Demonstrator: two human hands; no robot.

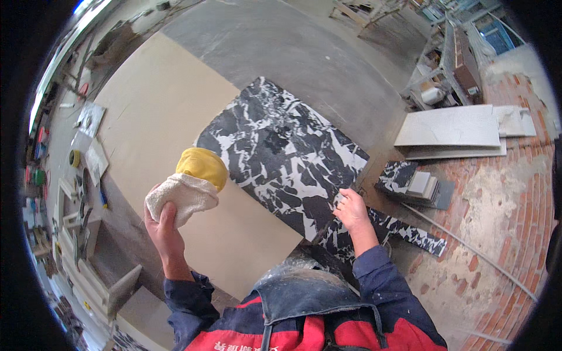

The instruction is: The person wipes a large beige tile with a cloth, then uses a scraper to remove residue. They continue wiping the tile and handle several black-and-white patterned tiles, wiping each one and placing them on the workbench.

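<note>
My left hand (166, 228) grips a bunched white cloth (184, 197), thumb on top of it. A rounded yellow fabric piece (202, 166) sticks out of the cloth's far end; whether the two are one article I cannot tell. They are held above a large beige panel (149, 131). On this panel and a grey surface lies a black-and-white marble-patterned slab (290, 158), with a darker patch near its middle. My right hand (352, 213) is at the slab's near right edge, fingers curled. Its palm side is hidden, so a grip on the edge cannot be made out.
A narrow patterned strip (412, 234) extends to the right, below a stack of small blocks (421, 184). White boards (452, 127) lie on the brick floor (522, 175), crossed by a thin pole (474, 250). Cut panels (88, 272), tools and a tape roll (74, 158) crowd the left.
</note>
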